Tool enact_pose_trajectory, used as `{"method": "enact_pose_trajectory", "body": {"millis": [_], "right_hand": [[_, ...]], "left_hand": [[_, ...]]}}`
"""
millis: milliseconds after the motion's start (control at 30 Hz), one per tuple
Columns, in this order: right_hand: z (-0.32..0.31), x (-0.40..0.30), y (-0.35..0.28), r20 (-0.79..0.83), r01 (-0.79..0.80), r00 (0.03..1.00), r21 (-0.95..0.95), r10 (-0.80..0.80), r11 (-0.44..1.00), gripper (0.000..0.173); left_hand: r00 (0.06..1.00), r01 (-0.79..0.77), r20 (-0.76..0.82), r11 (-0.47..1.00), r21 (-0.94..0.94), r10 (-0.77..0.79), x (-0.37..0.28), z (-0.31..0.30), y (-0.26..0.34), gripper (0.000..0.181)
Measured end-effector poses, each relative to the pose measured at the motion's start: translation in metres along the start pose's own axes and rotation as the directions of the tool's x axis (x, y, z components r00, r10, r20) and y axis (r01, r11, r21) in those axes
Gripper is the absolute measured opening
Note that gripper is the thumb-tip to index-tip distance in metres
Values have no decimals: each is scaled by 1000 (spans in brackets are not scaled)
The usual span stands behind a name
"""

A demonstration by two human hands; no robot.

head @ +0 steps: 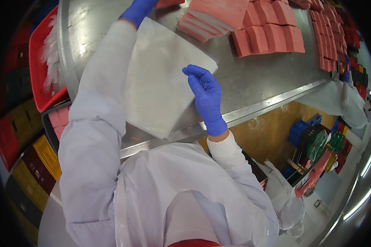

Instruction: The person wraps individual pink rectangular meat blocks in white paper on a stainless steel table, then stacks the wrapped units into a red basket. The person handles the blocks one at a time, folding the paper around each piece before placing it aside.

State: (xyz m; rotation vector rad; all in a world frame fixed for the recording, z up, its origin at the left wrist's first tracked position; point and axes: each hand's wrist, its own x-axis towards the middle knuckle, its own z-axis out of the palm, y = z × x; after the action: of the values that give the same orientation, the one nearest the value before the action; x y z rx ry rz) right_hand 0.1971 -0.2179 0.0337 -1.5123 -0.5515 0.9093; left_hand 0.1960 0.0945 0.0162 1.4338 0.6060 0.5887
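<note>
My right hand (205, 92), in a blue glove, hovers over the right edge of a stack of translucent plastic sheets (164, 71); its fingers are curled and I see nothing in them. My left hand (138, 12), gloved in blue too, reaches beyond the sheets' far corner at the top edge of the view, its fingers cut off. The sheets lie on a steel table (247, 80). Beyond them, large pink slabs layered with white sheets (213, 18) are stacked beside rows of pink blocks (269, 37).
A red crate (38, 102) holding crumpled clear plastic stands left of the table, with a dark crate of pink blocks (60, 119) below. More pink blocks (324, 40) lie at the far right, near a co-worker's gloved hand (345, 75). The table has a raised metal rim (266, 103).
</note>
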Motion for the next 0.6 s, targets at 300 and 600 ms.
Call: {"method": "enact_pose_trajectory", "body": {"millis": [300,600], "right_hand": [[88,48,-40,13,299,953,-174,-302,938,30],[40,12,19,866,864,499,-499,15,71,33]], "left_hand": [[886,-44,-439,968,245,151,-215,23,36,47],[853,139,-442,698,703,276,-226,-61,-17,55]]}}
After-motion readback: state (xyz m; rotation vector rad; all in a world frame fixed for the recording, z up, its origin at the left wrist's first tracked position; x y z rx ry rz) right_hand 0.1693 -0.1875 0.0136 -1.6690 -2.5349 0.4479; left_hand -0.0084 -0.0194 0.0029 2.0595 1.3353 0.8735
